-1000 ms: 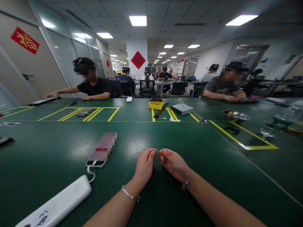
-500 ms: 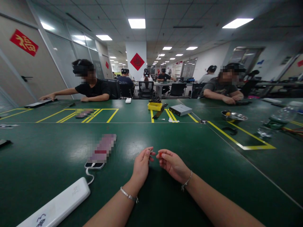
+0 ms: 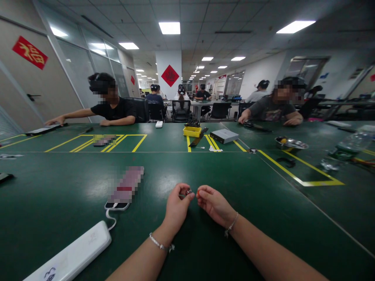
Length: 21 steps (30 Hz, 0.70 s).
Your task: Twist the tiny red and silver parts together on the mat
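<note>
Over the green table, my left hand pinches a small shiny metal piece between thumb and fingers; its exact kind is too small to make out. Close beside it on the right, my right hand is closed on a small orange-red piece, mostly hidden by the fingertips. The fingertips of both hands are nearly touching. A phone with a white cable lies to the left of my hands, its screen blurred out.
A white power bank lies front left. Farther back are a yellow box of black cables, a grey box, a metal bowl and a plastic bottle. Two people sit across the table.
My left hand has turned, its thumb shifting right toward my right hand with the metal piece. Across the table, the right-hand person's arms have spread apart.
</note>
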Each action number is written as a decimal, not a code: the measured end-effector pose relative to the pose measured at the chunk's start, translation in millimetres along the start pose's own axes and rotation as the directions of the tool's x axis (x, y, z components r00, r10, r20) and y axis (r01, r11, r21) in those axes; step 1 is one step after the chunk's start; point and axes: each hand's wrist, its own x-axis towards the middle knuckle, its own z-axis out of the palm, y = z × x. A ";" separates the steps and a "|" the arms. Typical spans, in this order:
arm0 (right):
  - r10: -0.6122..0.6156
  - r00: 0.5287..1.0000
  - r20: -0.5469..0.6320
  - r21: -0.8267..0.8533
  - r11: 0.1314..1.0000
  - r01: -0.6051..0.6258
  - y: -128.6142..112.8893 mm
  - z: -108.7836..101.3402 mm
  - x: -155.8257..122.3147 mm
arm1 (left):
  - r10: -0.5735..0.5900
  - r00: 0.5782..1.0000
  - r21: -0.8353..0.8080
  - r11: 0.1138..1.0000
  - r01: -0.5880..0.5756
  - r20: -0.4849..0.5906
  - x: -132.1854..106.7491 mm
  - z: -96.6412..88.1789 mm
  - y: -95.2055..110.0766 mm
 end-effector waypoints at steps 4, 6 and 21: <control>0.005 1.000 -0.022 0.005 1.000 -0.005 1.0 -2.0 1.2 | -0.002 0.998 -0.037 0.999 0.005 0.069 -1.0 -1.1 3.2; 0.011 0.999 -0.032 0.007 1.000 -0.011 0.7 -1.6 1.4 | -0.010 0.995 -0.045 0.999 0.014 0.101 -1.4 -1.7 4.1; -0.049 0.989 -0.141 -0.027 0.999 0.045 -1.1 -0.6 2.2 | 0.124 0.992 0.223 0.966 -0.129 0.040 -3.8 0.1 3.7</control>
